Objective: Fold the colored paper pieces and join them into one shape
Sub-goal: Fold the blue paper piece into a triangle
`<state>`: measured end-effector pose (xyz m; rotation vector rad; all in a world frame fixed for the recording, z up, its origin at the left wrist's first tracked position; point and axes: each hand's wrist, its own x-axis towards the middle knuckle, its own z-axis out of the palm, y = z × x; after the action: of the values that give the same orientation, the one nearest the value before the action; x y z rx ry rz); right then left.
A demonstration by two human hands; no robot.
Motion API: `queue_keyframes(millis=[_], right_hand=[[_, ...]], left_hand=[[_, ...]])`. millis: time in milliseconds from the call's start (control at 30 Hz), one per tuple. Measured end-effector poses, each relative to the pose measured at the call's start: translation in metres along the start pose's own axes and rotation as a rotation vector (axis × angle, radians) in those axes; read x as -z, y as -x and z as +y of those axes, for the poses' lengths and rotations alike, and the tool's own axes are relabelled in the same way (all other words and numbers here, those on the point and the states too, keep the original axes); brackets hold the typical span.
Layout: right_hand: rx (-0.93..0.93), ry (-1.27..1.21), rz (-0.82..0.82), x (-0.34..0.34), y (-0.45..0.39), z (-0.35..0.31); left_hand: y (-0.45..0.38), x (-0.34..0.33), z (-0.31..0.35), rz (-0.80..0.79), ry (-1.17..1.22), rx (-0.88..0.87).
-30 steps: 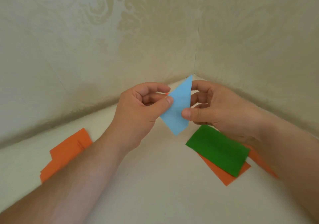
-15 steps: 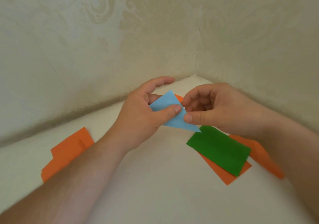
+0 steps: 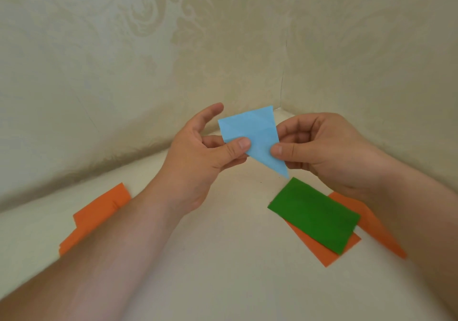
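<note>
Blue paper (image 3: 255,137) turned wider side up since earlier, left hand (image 3: 198,157) and right hand (image 3: 319,147) both pinching it

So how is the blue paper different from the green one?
The blue paper is held up in the air, pinched by the left hand and the right hand; the green paper lies on the table, overlapping an orange piece. The blue tapers to a point; the green is a rectangle. Both look like plain coloured paper.

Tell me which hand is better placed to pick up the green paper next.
Probably the right hand: it hovers just above the green paper, pinching only the blue piece's edge. The left hand is farther away.
</note>
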<state>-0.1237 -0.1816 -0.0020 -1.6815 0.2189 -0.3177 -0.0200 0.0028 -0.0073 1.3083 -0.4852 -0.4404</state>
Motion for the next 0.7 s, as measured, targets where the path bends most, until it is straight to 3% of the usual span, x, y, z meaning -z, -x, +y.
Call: queue_keyframes(millis=[300,700], right_hand=[[0.0,-0.057,-0.086,-0.0049,0.0016,0.0032],[-0.022,-0.07,0.019,-0.0035,-0.0018,0.0051]], left_hand=[[0.0024,0.0022,0.0035,-0.057,-0.072,0.02],[0.0005,0.0024,0.0003,-0.091,-0.051,0.087]])
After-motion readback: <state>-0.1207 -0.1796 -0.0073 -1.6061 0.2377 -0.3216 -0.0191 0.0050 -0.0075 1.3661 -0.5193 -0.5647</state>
